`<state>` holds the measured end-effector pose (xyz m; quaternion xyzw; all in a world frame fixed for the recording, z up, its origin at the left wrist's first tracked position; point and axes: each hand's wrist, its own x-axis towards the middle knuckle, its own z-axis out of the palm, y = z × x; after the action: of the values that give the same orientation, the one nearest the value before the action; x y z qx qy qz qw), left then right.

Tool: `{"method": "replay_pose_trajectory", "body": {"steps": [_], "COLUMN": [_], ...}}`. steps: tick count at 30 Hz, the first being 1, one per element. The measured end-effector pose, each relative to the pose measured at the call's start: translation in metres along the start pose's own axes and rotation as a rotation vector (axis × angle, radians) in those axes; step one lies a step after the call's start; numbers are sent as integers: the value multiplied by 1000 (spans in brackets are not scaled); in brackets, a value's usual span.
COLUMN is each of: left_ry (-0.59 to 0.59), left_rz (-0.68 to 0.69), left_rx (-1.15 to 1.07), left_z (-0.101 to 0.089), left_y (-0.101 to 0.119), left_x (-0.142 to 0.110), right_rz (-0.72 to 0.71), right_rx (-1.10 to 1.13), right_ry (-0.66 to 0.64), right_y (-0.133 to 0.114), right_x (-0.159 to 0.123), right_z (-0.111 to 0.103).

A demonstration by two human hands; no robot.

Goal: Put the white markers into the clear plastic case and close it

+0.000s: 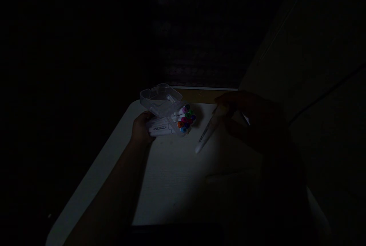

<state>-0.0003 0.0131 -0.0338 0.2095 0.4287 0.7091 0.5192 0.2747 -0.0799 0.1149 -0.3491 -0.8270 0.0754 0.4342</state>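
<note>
Fingers of the left hand [141, 128] curl around the near end of a clear plastic case [162, 121], partly closed about its width, in a dimly lit scene at a pale table [164, 173]. White markers [160, 128] fill the case, which lies on its side, their coloured ends bunched at the right: orange, light blue, green, pink, red, purple and dark blue. The case's clear lid [160, 97] stands open on the far side, with a white stick-like piece [170, 99] showing at its right.

To the right, deep in shadow, the right hand [248, 114] pinches a single white marker [207, 133] by its upper end, thumb and fingers drawn close together. The marker slants down to the left, its lower tip near the case's coloured ends but apart from them; whether that tip touches the tabletop cannot be told. Dark printing runs along its barrel.

Nearer the camera, a faint, pale, slender object [221, 177] lies on the shadowed tabletop. A yellowish-brown strip [200, 95] borders the table's far edge, and a dark cable [323, 96] crosses the dim surface at right.
</note>
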Motion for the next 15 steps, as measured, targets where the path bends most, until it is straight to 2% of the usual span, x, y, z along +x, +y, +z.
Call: {"method": "replay_pose_trajectory", "body": {"steps": [4, 7, 11, 15], "left_ry": [-5, 24, 59, -8], "left_rz": [-16, -21, -19, -16], "left_rx": [-3, 11, 22, -5], "left_z": [-2, 0, 0, -4], "left_y": [-1, 0, 1, -3], "left_x": [2, 0, -1, 4], "right_rz": [66, 97, 74, 50], "right_rx": [-42, -101, -204, -221], "right_ry": [289, 454, 531, 552], "right_y": [4, 5, 6, 8], "right_x": [0, 0, 1, 1], "right_z": [-8, -9, -7, -2]}}
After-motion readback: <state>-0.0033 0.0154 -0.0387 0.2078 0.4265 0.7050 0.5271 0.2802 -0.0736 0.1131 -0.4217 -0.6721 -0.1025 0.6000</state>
